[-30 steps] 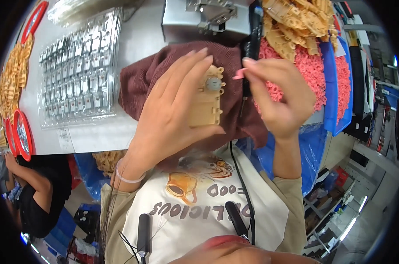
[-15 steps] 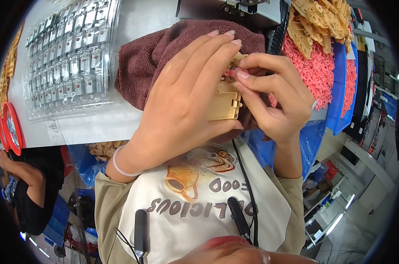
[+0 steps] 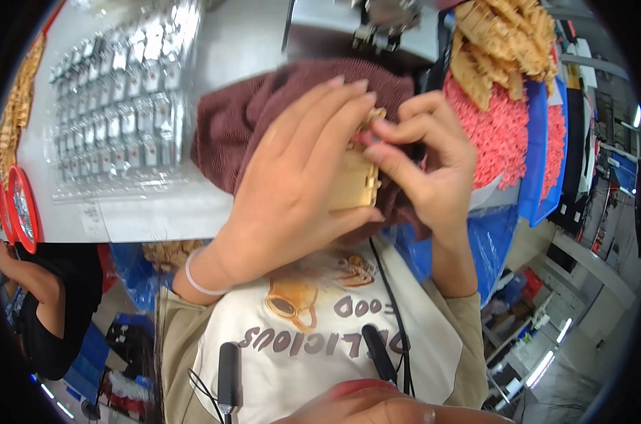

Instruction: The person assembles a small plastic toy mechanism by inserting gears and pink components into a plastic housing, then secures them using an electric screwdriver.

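In the head view, my left hand grips the beige housing over the brown cloth, its visible edge running away from me; the fingers of my right hand, nearer that edge's far end, narrowly pinch a pink piece there.

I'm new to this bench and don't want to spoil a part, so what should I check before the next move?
1. Left hand steadying the yellow casing: ok, thumb along the near edge.
2. Right hand pinching the pink piece: ok, at the fingertips.
3. Pink piece seated properly: cannot tell, fingers hide it.
4. Maroon cloth under the casing: ok.
5. Loose pink pieces nearby: ok, piled beyond the right hand.
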The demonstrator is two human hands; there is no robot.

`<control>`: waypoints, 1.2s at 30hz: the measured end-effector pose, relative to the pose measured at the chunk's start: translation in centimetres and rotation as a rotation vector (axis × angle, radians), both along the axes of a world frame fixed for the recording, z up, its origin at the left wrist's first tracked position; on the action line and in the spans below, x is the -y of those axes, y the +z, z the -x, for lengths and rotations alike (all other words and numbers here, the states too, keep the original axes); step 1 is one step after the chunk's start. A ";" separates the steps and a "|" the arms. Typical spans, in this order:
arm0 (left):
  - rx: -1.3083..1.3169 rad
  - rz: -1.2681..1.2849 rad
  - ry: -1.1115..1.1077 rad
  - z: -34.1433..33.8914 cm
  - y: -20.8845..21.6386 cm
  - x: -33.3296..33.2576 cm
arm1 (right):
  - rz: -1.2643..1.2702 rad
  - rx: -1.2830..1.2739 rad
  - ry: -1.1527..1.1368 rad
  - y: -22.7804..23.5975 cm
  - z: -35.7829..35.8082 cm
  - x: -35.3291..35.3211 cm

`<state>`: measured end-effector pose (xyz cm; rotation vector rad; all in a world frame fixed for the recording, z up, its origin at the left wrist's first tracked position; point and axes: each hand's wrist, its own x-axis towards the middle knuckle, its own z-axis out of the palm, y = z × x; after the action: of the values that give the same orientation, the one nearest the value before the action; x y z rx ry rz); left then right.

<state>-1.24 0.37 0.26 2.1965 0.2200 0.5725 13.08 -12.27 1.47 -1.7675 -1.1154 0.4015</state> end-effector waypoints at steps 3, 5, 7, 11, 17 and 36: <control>-0.020 -0.016 -0.021 0.1 0.1 -0.1 | 0.028 0.083 0.009 0.8 -0.9 0.0; -0.047 0.042 -0.057 0.2 0.7 0.0 | -0.009 0.189 -0.161 1.4 -1.8 0.6; -0.064 -0.006 -0.062 0.2 1.5 0.0 | 0.166 0.312 -0.380 0.5 -2.6 0.9; 0.004 -0.095 -0.012 -0.9 0.9 0.3 | 0.523 0.371 -0.398 -0.3 -2.6 -0.1; 0.106 -0.108 0.073 -1.9 0.5 0.3 | 0.068 0.011 -0.387 -2.3 -3.8 0.5; 0.155 0.011 0.120 -1.7 -0.8 0.2 | -0.797 -0.212 -0.172 8.4 -7.7 -7.7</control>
<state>0.41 0.17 -0.54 2.1268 0.2733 0.8033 20.76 -4.54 9.90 -1.0707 -0.8016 0.0165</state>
